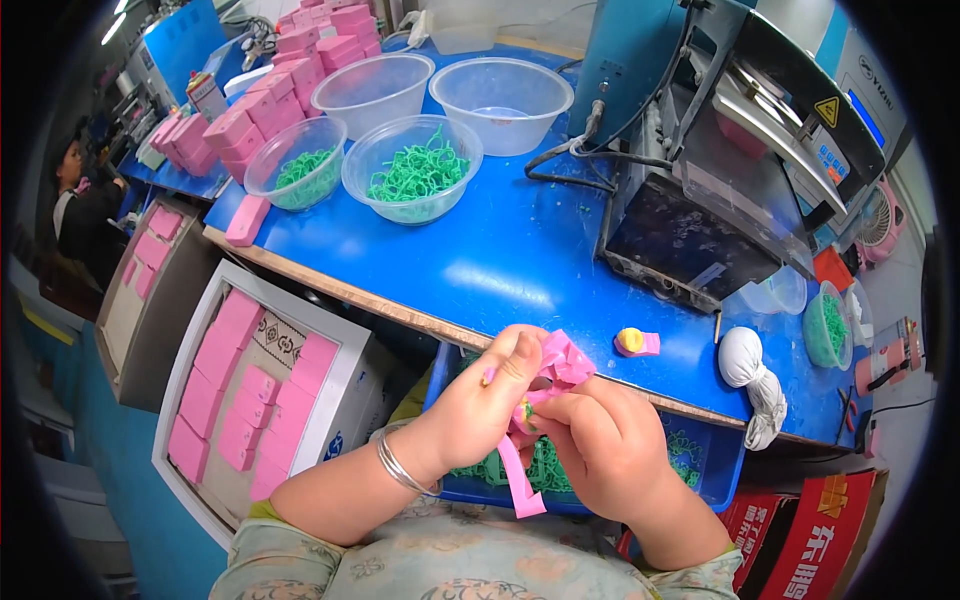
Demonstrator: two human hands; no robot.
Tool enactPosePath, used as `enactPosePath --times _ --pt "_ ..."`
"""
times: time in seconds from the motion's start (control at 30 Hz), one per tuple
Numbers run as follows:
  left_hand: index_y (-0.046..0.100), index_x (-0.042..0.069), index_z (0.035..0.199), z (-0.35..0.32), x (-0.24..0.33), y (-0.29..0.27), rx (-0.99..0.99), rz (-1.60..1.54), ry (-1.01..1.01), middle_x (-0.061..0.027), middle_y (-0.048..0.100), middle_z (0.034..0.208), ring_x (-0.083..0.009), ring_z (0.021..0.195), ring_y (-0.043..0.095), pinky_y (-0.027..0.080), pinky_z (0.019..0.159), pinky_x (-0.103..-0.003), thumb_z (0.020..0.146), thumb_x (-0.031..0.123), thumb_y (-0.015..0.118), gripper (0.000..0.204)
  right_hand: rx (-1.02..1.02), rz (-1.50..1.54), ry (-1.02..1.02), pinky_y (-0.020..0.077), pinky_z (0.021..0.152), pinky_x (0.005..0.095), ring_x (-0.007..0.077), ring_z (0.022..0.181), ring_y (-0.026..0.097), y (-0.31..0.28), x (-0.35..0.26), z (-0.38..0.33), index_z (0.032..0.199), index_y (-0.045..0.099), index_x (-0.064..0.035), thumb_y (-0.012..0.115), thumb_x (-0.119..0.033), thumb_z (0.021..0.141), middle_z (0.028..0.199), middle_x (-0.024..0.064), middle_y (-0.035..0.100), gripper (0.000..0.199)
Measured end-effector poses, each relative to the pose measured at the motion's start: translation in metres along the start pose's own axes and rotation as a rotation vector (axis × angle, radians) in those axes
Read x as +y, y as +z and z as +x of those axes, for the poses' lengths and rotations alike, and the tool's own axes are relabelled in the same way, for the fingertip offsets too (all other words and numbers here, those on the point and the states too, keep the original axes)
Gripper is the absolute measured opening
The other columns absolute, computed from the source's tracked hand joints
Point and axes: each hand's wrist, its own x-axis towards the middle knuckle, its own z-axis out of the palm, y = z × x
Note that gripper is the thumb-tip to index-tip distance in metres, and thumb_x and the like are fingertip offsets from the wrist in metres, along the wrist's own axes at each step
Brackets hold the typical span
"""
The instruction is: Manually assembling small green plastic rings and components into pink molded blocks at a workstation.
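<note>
Blue table (pixel 500 260) with wooden front edge, broad bare stretch mid-surface between bowls and machine. Left hand (pixel 485 400) and right hand (pixel 600 445) together just off front edge, over blue bin (pixel 715 470), both pinching pink paper strip (pixel 545 400); strip tail hanging down between wrists. Green bit at fingertips, too small to tell. Bowls of green loops (pixel 415 170) near far left corner. Grey machine (pixel 720 170) on right side. White cloth bundle (pixel 750 375) at front right edge.
</note>
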Motion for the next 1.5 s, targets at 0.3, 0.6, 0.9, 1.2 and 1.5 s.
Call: enactPosePath --times 0.3,0.6,0.9,1.2,1.5 --pt "0.043 0.006 0.114 -0.003 0.004 0.002 0.078 0.005 0.006 -0.0056 0.057 0.090 -0.0077 0.065 0.054 0.046 0.052 -0.022 0.094 0.049 0.026 0.051 0.128 -0.017 0.008 0.0424 0.046 0.0306 0.0218 0.055 0.054 0.009 -0.001 -0.005 0.083 0.055 -0.0029 0.069 -0.003 0.067 0.068 0.0074 0.052 0.021" --pt "0.042 0.003 0.112 -0.002 0.001 -0.002 0.105 -0.011 0.033 -0.0040 0.051 0.097 -0.0078 0.088 0.046 0.040 0.080 -0.022 0.096 0.044 0.026 0.047 0.223 0.028 0.016 0.0430 0.046 0.0293 0.0210 0.056 0.054 0.013 -0.002 -0.007 0.088 0.056 -0.0016 0.070 -0.002 0.067 0.072 0.0082 0.056 0.025" --pt "0.041 0.002 0.113 -0.006 0.000 -0.001 0.119 0.010 0.057 -0.0090 0.055 0.101 -0.0119 0.089 0.054 0.046 0.077 -0.026 0.096 0.045 0.025 0.049 0.113 0.292 0.269 0.0454 0.050 0.0286 0.0224 0.060 0.058 0.002 -0.002 -0.006 0.082 0.056 -0.0015 0.070 -0.004 0.070 0.076 0.0099 0.059 0.018" --pt "0.035 0.002 0.113 -0.006 0.004 0.000 0.097 0.189 0.271 -0.0054 0.055 0.086 -0.0065 0.071 0.051 0.044 0.062 -0.021 0.096 0.033 0.037 0.036 0.106 0.173 0.115 0.0463 0.051 0.0318 0.0248 0.062 0.058 -0.007 -0.009 -0.003 0.081 0.058 -0.0020 0.070 -0.002 0.067 0.077 0.0130 0.060 0.019" --pt "0.034 0.003 0.112 0.008 0.004 -0.003 0.180 0.197 0.477 -0.0151 0.055 0.100 -0.0156 0.077 0.057 0.050 0.061 -0.027 0.085 0.053 0.046 0.058 0.379 1.055 0.654 0.0501 0.062 0.0303 0.0172 0.069 0.060 -0.024 -0.013 -0.008 0.092 0.056 0.0055 0.057 -0.001 0.084 0.086 0.0139 0.062 0.011"
